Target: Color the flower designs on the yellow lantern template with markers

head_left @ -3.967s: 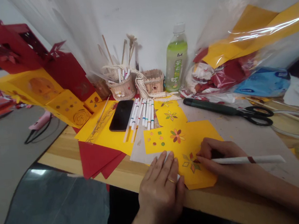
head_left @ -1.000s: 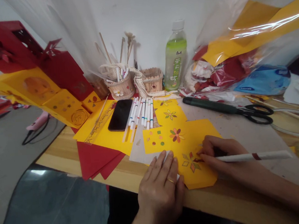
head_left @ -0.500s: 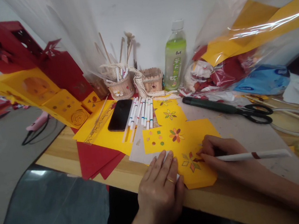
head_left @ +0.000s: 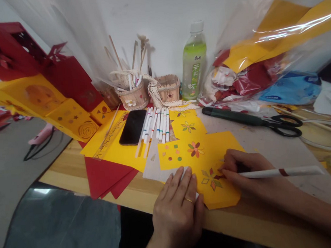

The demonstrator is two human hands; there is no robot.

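One marker (head_left: pixel 283 172) — pinched in right hand (head_left: pixel 247 163) | left hand (head_left: pixel 177 204) — flat along yellow card (head_left: pixel 219 147)

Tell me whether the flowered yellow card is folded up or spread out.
Spread out: the yellow card lies opened, its flowers facing up in a row.

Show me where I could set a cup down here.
The grey board looks mostly bare between the scissors and the right hand. A small strip of bare wood lies between the red paper and the left hand. It's crowded along the wall: baskets, bottle, plastic bag.
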